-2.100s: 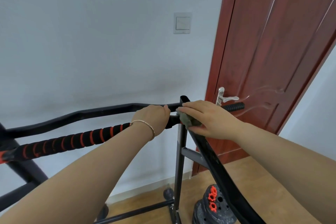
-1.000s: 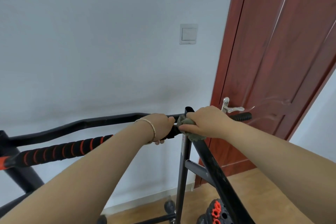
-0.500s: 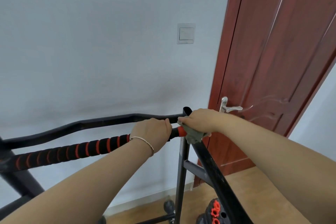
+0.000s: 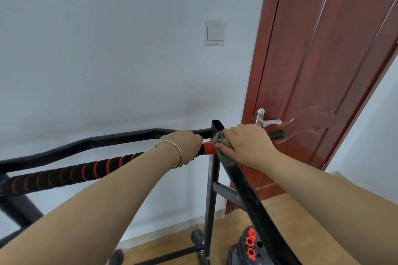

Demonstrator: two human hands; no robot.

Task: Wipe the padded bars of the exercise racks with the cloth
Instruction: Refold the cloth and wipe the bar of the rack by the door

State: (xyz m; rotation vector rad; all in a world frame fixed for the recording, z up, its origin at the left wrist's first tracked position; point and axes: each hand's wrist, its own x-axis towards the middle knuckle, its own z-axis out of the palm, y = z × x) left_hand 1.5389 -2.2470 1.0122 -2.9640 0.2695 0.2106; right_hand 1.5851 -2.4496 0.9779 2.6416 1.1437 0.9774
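Padded bar (image 4: 86,171): black foam with a red spiral stripe. It runs from the lower left edge of the view up and rightward to the rack's upright post (image 4: 212,189). Above it an unpadded, bent black upper bar (image 4: 120,137) runs to the same post. White wall (image 4: 107,49) behind both.

Left hand (image 4: 183,146): fingers curled round the padded bar near its right end, clamped on it. The forearm crosses in front of the foam just left of the grip. Thin metal bracelet (image 4: 179,154) on that wrist. A solid red end section (image 4: 208,149) of the padded bar shows between the two hands.

Wall switch (image 4: 215,32): high on the wall, above the post. The post top is an open tube end.

Cloth (image 4: 225,156): grey-green and bunched, at the joint where the red end section meets the post. Its lower edge hangs onto the top of a slanted black strut (image 4: 254,206).

Right hand (image 4: 243,146): laid over the cloth, thumb and fingers curled on it, holding it against the frame. The hands are close together, not touching.

Right of that hand: a short ribbed black grip (image 4: 276,135) sticks out. Red-brown door (image 4: 323,71) behind it, with a silver lever handle (image 4: 269,122) just above the grip. Lower right, on the wooden floor (image 4: 301,221): dark weight plates (image 4: 249,245) with orange fittings, partly hidden by the strut.
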